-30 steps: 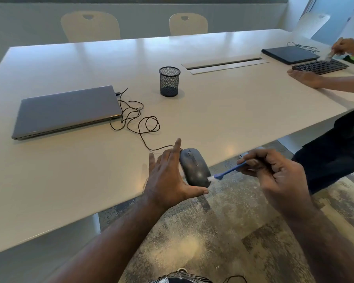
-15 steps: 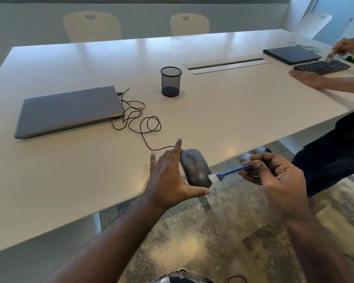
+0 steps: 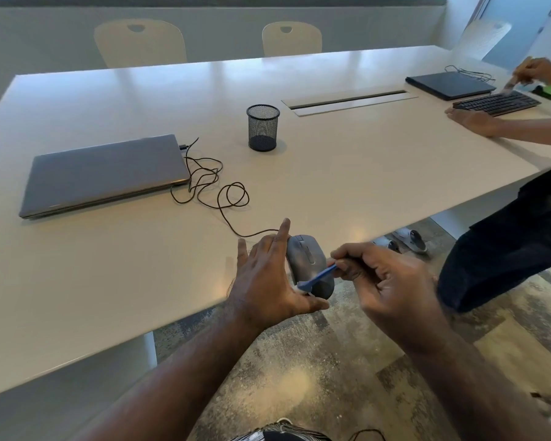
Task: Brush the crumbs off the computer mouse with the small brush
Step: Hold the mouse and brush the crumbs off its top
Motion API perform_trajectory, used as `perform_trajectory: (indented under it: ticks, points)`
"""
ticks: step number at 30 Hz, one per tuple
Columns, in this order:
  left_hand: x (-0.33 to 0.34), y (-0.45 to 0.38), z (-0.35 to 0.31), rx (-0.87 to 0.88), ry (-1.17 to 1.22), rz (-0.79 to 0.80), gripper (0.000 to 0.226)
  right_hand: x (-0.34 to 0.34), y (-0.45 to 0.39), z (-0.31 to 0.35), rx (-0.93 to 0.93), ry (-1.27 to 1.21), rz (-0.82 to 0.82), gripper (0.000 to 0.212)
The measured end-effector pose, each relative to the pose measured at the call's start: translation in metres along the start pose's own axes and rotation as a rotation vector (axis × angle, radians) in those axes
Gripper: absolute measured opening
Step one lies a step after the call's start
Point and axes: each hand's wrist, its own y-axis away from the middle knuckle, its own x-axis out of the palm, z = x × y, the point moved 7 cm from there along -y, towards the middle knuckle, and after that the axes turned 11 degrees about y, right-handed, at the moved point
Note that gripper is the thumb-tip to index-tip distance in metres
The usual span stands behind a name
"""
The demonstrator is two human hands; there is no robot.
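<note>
- The left hand (image 3: 268, 278) cradles the dark grey, rounded plastic computer mouse (image 3: 309, 265) from its left side, thumb hooked under the near end and index finger stretched straight up along the far end.
- The mouse sits right at the near edge of the long, pale, glossy conference table (image 3: 140, 281), tilted so its buttons and scroll wheel face the camera (whether it touches the tabletop or hangs just off it, I cannot tell).
- The right hand (image 3: 385, 281) has its fingers curled tight on the small brush with the blue plastic handle (image 3: 318, 278), pinching the handle's far end.
- The brush slants down and left across the mouse's back, its pale bristle tip lying against the lower left of the shell, just by the left thumb.
- A thin black cable (image 3: 217, 192) runs from the mouse's front in loose loops over the table to a closed grey laptop (image 3: 102, 175) on the left.
- A black wire-mesh pen cup (image 3: 262, 127) stands upright mid-table, well apart from the action.
- At the far right another person's hand (image 3: 471, 120) lies flat beside a black keyboard (image 3: 497, 103), with a closed dark laptop (image 3: 449, 85) just behind it.
</note>
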Motion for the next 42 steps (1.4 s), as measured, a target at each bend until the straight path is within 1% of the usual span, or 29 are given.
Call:
perform_trajectory:
  ticks: [2, 4, 7, 9, 11, 15, 17, 19, 21, 24, 26, 28, 32, 34, 39, 42]
  points:
    - [-0.001, 0.000, 0.000, 0.002, -0.003, -0.002, 0.145, -0.003, -0.002, 0.004, -0.048, 0.078, -0.014, 0.021]
    - [-0.003, 0.001, 0.001, 0.005, 0.000, -0.012, 0.144, -0.010, -0.006, 0.000, -0.018, 0.104, -0.049, 0.020]
    - [-0.005, 0.002, 0.002, 0.008, -0.008, -0.015, 0.143, -0.024, -0.012, -0.007, 0.025, 0.113, -0.157, 0.018]
    - [-0.004, 0.002, 0.000, 0.015, -0.016, -0.008, 0.142, -0.030, -0.016, -0.005, -0.017, 0.119, -0.215, 0.016]
    - [-0.002, 0.001, -0.003, 0.026, -0.029, 0.004, 0.143, -0.025, -0.019, 0.003, -0.088, 0.144, -0.173, 0.018]
    - [0.001, 0.001, -0.005, 0.041, -0.048, 0.007, 0.146, -0.004, -0.017, 0.013, -0.234, 0.237, 0.041, 0.025]
    - [0.000, 0.001, -0.004, 0.042, -0.058, 0.007, 0.146, -0.003, -0.018, 0.013, -0.259, 0.232, 0.078, 0.026]
    - [0.000, 0.002, -0.002, 0.041, -0.063, 0.008, 0.146, -0.009, -0.021, 0.012, -0.251, 0.188, 0.048, 0.023]
    - [-0.001, 0.002, -0.003, 0.041, -0.062, 0.007, 0.146, -0.017, -0.026, 0.011, -0.231, 0.136, -0.019, 0.021]
    - [0.000, 0.001, -0.007, 0.053, -0.067, 0.013, 0.145, -0.019, -0.032, 0.012, -0.223, 0.145, -0.091, 0.020]
    - [0.001, 0.001, -0.008, 0.058, -0.069, 0.012, 0.145, -0.014, -0.034, 0.012, -0.219, 0.171, -0.066, 0.021]
    - [-0.001, 0.001, -0.007, 0.056, -0.070, 0.005, 0.145, -0.009, -0.032, 0.012, -0.218, 0.189, -0.006, 0.022]
    - [-0.003, 0.002, -0.002, 0.043, -0.068, 0.004, 0.145, -0.010, -0.029, 0.008, -0.236, 0.158, 0.064, 0.021]
    - [-0.004, 0.003, -0.001, 0.037, -0.058, 0.007, 0.144, -0.014, -0.029, 0.006, -0.235, 0.131, 0.050, 0.017]
    - [-0.002, 0.001, -0.004, 0.036, -0.060, 0.010, 0.144, -0.020, -0.029, 0.007, -0.207, 0.080, -0.045, 0.017]
    - [-0.003, 0.000, -0.005, 0.035, -0.031, -0.006, 0.144, -0.015, -0.023, 0.006, -0.205, 0.107, -0.027, 0.018]
